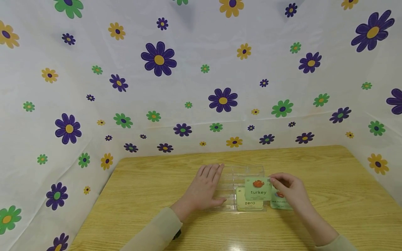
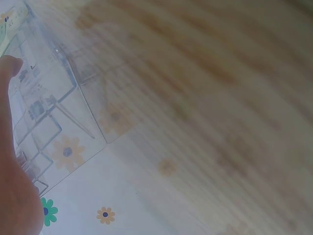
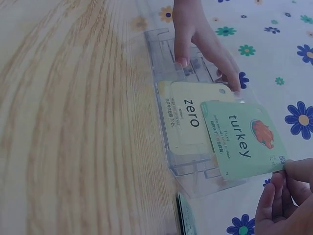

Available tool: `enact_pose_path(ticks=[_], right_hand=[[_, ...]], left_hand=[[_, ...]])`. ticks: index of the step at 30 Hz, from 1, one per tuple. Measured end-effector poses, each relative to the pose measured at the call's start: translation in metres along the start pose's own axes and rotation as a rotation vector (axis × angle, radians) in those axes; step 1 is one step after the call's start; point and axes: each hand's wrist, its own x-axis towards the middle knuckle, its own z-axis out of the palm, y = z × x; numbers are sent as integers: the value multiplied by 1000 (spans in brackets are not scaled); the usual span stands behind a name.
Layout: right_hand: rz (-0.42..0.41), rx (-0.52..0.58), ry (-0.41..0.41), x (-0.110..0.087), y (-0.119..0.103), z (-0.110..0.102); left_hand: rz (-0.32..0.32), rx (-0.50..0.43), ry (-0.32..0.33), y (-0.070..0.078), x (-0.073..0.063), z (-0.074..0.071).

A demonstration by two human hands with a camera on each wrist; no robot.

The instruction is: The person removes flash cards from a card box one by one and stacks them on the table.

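Observation:
My right hand (image 1: 290, 190) pinches the right edge of a green flashcard (image 1: 258, 188) marked "turkey", with a picture of a roast bird. In the right wrist view this turkey card (image 3: 243, 139) overlaps a cream "zero" card (image 3: 188, 117) inside a clear plastic organizer (image 3: 166, 73). Across the organizer's left part rests my left hand (image 1: 205, 186), fingers straight and thumb apart. A blurred stretch of the clear organizer (image 2: 73, 112) shows beside the hand in the left wrist view. Partly under my right hand lie green cards (image 1: 281, 205) on the table, beside the organizer's right end.
The organizer sits on a wood-grain table (image 1: 132, 195). A white cloth with purple, green and yellow flowers (image 1: 188, 80) hangs behind the table and along both sides.

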Motion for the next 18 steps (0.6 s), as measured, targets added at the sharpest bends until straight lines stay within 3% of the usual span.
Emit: enact_pose_path(ticks=[18], right_hand=[[39,5,15,-1,2,-7]], left_hand=[[13,24,25,-1,1,2]])
